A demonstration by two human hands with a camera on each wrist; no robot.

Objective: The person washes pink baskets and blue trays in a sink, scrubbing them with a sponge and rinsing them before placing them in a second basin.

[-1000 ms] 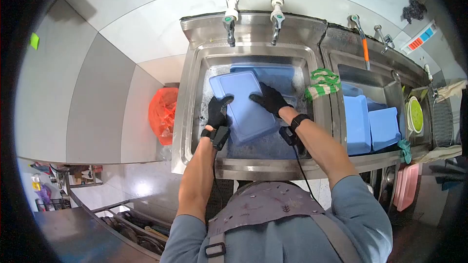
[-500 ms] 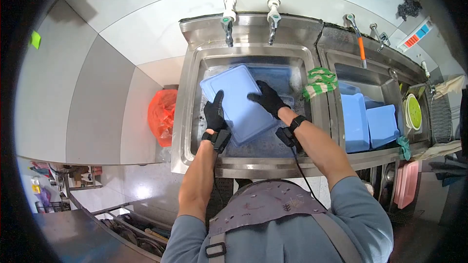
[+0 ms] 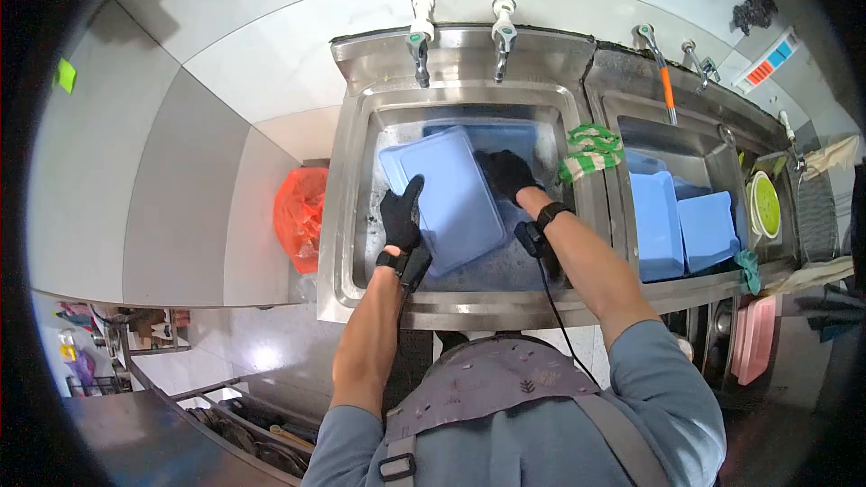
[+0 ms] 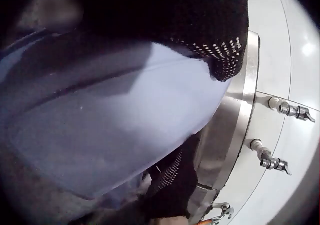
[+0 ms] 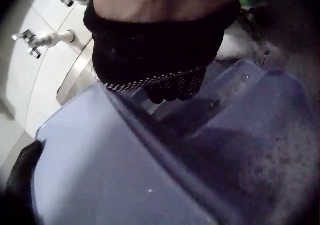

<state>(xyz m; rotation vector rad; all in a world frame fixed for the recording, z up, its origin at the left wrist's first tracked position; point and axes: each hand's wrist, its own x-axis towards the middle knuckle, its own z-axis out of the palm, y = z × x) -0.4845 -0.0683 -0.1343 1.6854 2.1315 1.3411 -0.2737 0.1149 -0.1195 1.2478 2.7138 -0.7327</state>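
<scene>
A shallow blue plastic tray (image 3: 451, 203) slants over the left sink, its flat face up. My left hand (image 3: 400, 219), in a black dotted glove, grips its left edge with the thumb along the top face. At the upper right edge, my gloved right hand (image 3: 508, 173) holds the rim with curled fingers. The right wrist view shows these fingers (image 5: 175, 91) bent beside the tray's ridged side, partly hidden under the glove cuff. Beneath, another blue tray (image 3: 483, 137) lies in the sink's water.
Two taps (image 3: 419, 59) stand behind the left sink (image 3: 347, 234). A green-striped cloth (image 3: 591, 151) lies on the divider. Blue bins (image 3: 657, 225) and a green-and-white basket (image 3: 765, 206) sit to the right. A red plastic bag (image 3: 300, 218) is at the left.
My right hand has moved from the tray's top face to its upper right edge, fingers now curled. My left hand has shifted along the left edge, and the tray has turned slightly.
</scene>
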